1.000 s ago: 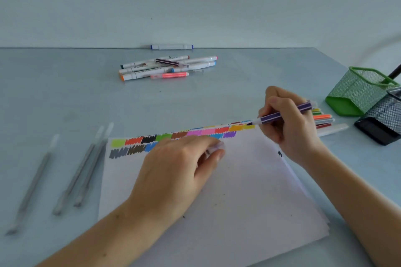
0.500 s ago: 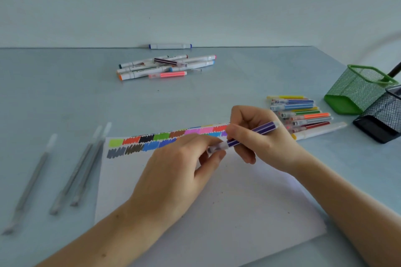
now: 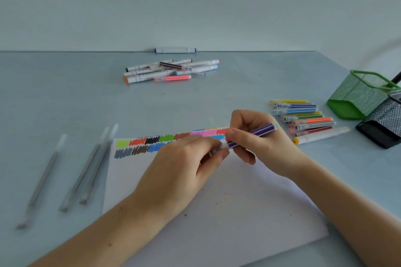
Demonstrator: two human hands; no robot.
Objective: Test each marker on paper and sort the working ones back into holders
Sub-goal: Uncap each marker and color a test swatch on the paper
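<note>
fingers (image 3: 233, 134) of both hands grip one purple marker (image 3: 256, 133); two holders (image 3: 355, 95).

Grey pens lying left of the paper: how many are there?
3. One grey pen lies alone, far left. Two more lie close together, nearer the paper. All are blurred; none seems hidden.

pale blue table (image 3: 65, 104), plain white wall (image 3: 195, 2) (bare, behind it)
</note>
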